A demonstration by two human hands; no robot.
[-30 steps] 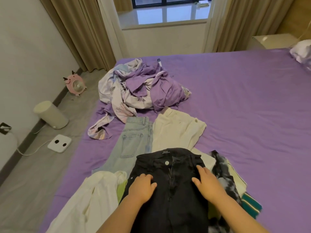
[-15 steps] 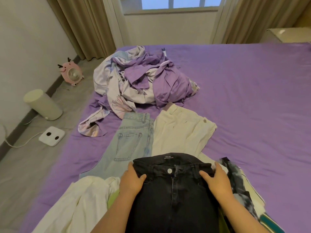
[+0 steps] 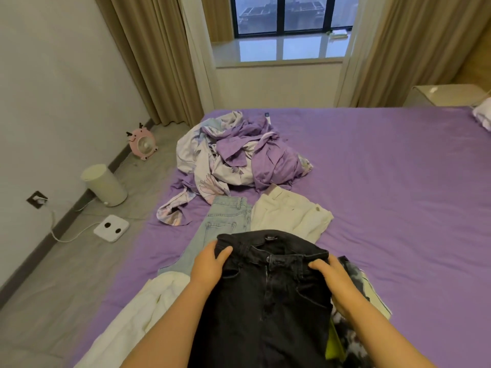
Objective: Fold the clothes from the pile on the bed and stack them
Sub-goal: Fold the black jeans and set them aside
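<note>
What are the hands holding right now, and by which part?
Both hold the black jeans at the waist: left hand grips the left waistband corner, right hand grips the right side by the hip.

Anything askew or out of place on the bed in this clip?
A crumpled purple and floral sheet is heaped at the bed's far left corner, one end trailing toward the edge. Nothing looks spilled or damaged.

White walls meet a grey floor. Beige curtains frame a dark-framed window above a glossy sill. A pink fan, cream cylinder and white scale sit on the floor.
</note>
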